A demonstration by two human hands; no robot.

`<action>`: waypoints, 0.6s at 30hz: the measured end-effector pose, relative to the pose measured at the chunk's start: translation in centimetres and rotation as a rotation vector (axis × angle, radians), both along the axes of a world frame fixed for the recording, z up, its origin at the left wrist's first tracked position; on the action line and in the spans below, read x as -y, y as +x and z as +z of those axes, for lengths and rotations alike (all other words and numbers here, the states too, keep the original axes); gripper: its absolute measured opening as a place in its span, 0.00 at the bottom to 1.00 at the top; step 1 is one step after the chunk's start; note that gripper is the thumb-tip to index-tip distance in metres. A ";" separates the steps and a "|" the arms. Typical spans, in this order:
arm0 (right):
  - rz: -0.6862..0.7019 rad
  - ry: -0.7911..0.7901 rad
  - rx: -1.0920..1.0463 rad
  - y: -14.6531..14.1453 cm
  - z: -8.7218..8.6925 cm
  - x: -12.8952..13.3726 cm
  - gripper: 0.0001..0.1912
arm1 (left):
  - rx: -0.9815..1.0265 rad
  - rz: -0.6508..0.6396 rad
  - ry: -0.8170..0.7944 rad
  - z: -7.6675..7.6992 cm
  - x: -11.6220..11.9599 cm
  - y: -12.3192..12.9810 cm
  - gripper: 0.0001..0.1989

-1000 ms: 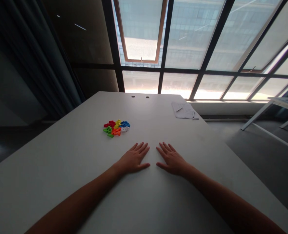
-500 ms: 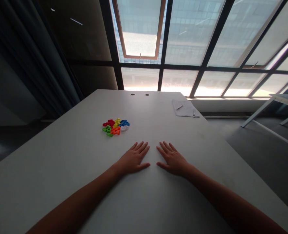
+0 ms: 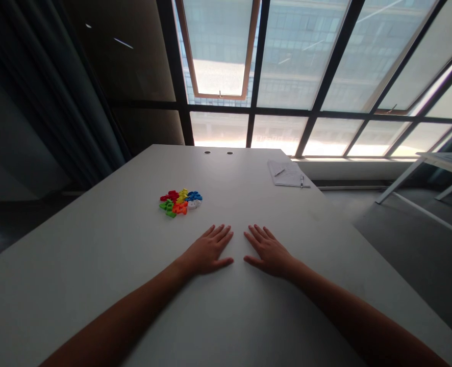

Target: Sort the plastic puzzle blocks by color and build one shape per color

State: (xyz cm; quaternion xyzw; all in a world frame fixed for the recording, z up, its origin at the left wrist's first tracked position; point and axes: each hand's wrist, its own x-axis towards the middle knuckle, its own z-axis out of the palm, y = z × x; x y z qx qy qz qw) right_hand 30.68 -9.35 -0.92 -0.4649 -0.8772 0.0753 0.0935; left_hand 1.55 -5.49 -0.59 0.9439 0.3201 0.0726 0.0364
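My left hand lies flat on the white table, palm down, with its fingers spread and nothing in it. Mirroring it, my right hand rests palm down on the same surface, fingers apart. A narrow gap separates the two hands. Beyond my left hand, a little to its left, is a cluster of small coloured plastic pieces in red, yellow, blue, green, orange and white. Their exact shapes are too small to make out. Neither hand touches them.
Sheets of paper with two pens on them lie near the table's far right edge. Two round cable holes are at the far end. Large windows stand behind, a dark curtain hangs left, and another table is at right.
The whole view has shifted slightly, with the scene sitting a little lower in the picture. Both hands stay flat in the same place on the table.
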 end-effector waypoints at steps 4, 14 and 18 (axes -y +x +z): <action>-0.005 0.000 -0.013 -0.1 0.1 0.0 0.44 | 0.030 -0.013 0.025 0.2 0.0 0.0 0.46; -0.006 0.020 -0.052 0.0 -0.2 0.0 0.42 | 0.018 0.023 -0.049 -0.6 -0.6 -0.1 0.47; 0.000 0.108 -0.218 0.3 -0.5 -0.2 0.26 | 0.020 0.037 -0.054 -0.3 -0.4 0.1 0.45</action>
